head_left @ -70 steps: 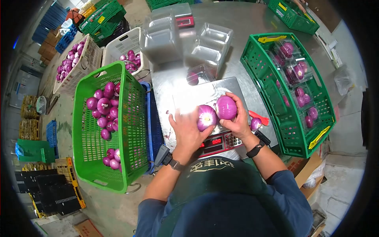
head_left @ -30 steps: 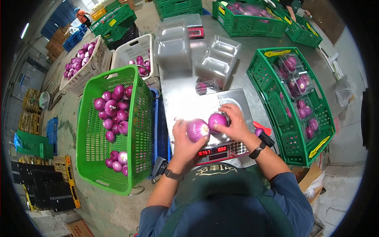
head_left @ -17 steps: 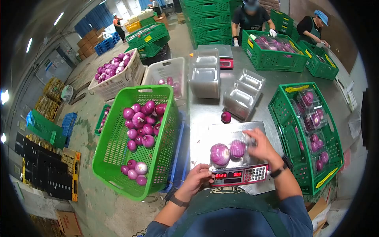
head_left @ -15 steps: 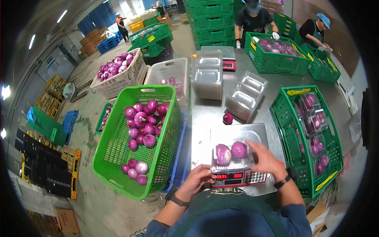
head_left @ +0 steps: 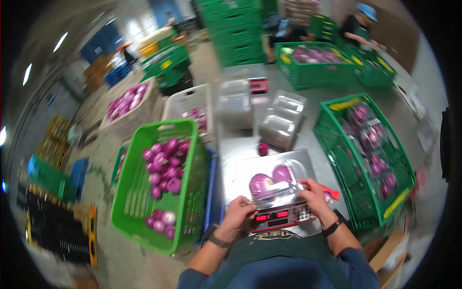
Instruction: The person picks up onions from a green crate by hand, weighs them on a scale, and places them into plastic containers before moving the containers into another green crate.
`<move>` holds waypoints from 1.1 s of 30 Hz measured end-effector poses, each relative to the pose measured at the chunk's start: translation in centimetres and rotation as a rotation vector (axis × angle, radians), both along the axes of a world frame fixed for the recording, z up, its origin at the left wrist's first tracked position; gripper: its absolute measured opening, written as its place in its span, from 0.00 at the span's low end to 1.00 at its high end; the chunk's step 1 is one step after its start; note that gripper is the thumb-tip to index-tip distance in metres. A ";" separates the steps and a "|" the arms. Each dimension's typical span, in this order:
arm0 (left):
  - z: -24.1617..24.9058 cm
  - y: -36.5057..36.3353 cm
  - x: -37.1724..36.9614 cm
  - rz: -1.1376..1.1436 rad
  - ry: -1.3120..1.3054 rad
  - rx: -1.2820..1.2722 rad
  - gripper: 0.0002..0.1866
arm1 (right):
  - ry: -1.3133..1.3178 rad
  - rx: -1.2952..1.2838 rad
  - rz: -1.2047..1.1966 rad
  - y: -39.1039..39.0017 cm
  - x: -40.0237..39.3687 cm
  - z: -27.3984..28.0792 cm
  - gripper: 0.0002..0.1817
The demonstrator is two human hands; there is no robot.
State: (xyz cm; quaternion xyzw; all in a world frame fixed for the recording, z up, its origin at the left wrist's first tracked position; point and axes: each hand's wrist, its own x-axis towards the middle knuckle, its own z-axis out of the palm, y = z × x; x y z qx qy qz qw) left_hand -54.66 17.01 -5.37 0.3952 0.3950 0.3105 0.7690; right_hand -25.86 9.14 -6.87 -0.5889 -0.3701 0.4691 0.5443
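Two red onions point(head_left: 261, 186) sit in a clear plastic clamshell point(head_left: 285, 198) over the plate of a scale point(head_left: 301, 166). My left hand point(head_left: 240, 212) is pinched at the near left corner of the clamshell, thumb and fingers together. At its near right corner my right hand point(head_left: 314, 196) grips the edge with bent fingers. Below the clamshell's near edge, the scale's red display point(head_left: 272, 216) is lit, its digits blurred. A single small onion point(head_left: 263, 149) lies just beyond the scale, beside empty clamshells point(head_left: 279, 129).
A bright green basket point(head_left: 183, 212) of onions stands left. To the right, a dark green crate point(head_left: 358, 183) holds packed onions. Stacked clamshells point(head_left: 235, 108) and a second scale point(head_left: 258, 85) are farther back. Beyond them, a person in a blue cap point(head_left: 361, 26) works at crates.
My right hand has gone from open fingers beside the clamshell to gripping its near right corner. The view has shifted and blurred, and the display reading has changed.
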 end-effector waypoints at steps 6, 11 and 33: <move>3.3 -0.2 3.9 -0.069 -0.079 0.232 0.10 | 0.264 0.278 -0.268 3.3 -1.2 6.1 0.28; 5.7 0.1 6.6 -0.142 0.045 0.452 0.09 | 0.193 0.403 -0.441 4.5 4.7 11.5 0.27; 16.3 0.7 -7.2 0.677 0.749 0.685 0.08 | -0.764 -0.401 -1.357 -9.7 42.7 -1.3 0.46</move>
